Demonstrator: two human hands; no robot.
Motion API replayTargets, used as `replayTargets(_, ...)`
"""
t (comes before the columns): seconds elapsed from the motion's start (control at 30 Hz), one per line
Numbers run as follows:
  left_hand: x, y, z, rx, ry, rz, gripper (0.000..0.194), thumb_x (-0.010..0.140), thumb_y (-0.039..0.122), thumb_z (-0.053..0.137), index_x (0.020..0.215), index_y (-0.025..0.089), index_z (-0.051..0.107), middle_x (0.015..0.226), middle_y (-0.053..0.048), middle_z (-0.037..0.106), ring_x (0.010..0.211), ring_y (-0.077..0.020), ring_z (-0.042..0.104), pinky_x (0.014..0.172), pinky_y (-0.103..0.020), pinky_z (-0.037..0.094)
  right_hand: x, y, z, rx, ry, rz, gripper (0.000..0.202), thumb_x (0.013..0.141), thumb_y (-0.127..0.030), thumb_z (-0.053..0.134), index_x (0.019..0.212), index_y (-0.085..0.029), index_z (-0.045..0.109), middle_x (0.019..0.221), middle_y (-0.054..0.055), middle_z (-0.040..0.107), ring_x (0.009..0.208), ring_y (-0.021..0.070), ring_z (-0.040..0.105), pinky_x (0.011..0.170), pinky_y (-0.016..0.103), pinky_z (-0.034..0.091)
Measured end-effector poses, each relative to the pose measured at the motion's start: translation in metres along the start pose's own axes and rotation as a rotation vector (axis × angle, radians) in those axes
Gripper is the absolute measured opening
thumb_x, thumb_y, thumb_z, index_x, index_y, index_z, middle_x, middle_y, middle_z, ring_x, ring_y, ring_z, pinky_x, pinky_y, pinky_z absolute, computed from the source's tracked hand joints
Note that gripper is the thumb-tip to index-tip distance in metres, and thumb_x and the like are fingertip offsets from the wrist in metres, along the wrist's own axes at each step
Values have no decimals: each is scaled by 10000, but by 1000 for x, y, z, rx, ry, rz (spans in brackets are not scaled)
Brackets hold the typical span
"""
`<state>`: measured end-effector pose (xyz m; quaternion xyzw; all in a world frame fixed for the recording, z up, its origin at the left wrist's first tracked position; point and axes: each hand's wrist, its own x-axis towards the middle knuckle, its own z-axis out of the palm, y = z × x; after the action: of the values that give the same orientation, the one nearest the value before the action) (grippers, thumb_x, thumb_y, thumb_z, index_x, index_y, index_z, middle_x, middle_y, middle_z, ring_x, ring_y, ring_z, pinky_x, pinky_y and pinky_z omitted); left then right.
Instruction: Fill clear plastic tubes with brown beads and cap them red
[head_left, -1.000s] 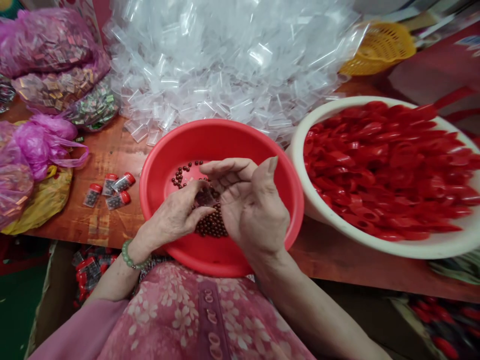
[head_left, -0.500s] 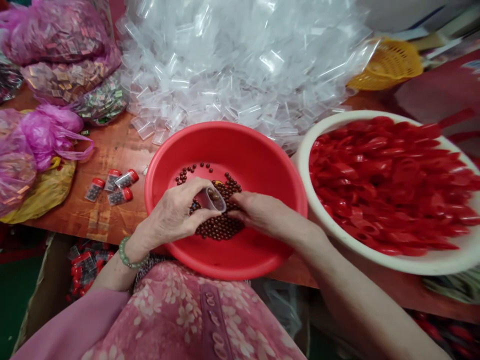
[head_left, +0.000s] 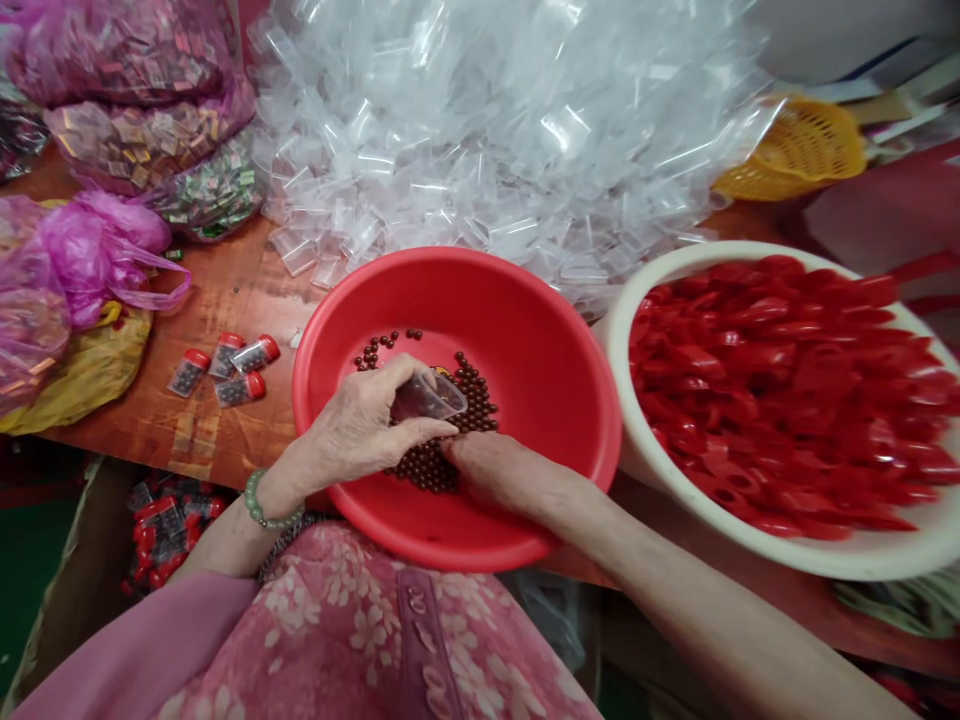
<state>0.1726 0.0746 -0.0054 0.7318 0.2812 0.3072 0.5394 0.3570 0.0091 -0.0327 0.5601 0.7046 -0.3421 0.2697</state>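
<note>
My left hand is closed round a clear plastic container, tilted with its open mouth toward the right. It is over a red basin with many small dark brown beads lying in its bottom. My right hand is down among the beads, just below the container's mouth. Its fingertips are mostly hidden, so whether it holds beads does not show. Left of the basin, several small filled containers with red caps lie on the table.
Clear empty containers are heaped behind the basin. A white tub of red plastic parts stands at right, a yellow basket behind it. Pink bags crowd the left. Below the table, a cardboard box holds more red-capped containers.
My right hand has moved down and slightly left into the beads, away from the container's mouth. The container has shifted slightly right and tilted differently in my left hand.
</note>
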Motion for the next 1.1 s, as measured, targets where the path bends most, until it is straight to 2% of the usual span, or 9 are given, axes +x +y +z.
replayTargets(0.17,-1,-1,0,-198,-6,-171,272,770,319,782,944,161,644,914,-38,728,815,-134,669,759,-270,539,0,-4,-1,-11,-22,-12,328,823,-25,482,996,-101,750,944,184,759,893,252,739,745,283,525)
replayTargets(0.33,-1,-3,-1,-463,-30,-313,264,729,204,781,931,151,619,860,-9,709,769,-103,660,767,-258,540,-3,-5,-6,-16,-20,11,294,832,-66,520,1004,-109,755,993,184,759,921,250,733,780,278,533)
replayTargets(0.5,0,-5,-4,-549,-5,-362,297,682,96,766,921,154,600,878,-10,714,791,-104,672,788,-260,542,-1,-4,-3,-15,8,5,379,874,-49,445,1111,-140,727,1132,148,742,989,213,714,845,261,521)
replayTargets(0.67,0,-7,-7,-569,29,-385,287,663,39,744,860,153,569,809,19,679,726,-78,644,753,-238,535,0,-5,4,-24,11,21,327,832,-34,477,1010,-95,744,1050,180,750,923,237,717,803,283,519)
replayTargets(0.87,1,-9,-10,-618,47,-390,303,656,20,730,884,145,574,821,27,658,734,-65,625,798,-245,518,3,-5,8,34,42,18,334,845,-11,434,942,-114,736,988,171,752,860,200,699,773,264,497)
replayTargets(1.0,0,-10,-10,-579,33,-365,269,689,51,710,893,150,566,817,18,650,735,-80,620,780,-262,518,-2,7,-4,133,75,-21,219,796,-40,517,847,-130,710,867,117,743,780,178,672,726,250,485)
replayTargets(1.1,0,-11,-10,-533,-3,-333,233,718,64,690,901,150,573,821,13,645,756,-90,619,782,-270,512,-16,19,-27,289,187,-64,189,898,-205,501,916,-142,679,846,71,723,753,150,655,701,240,499)
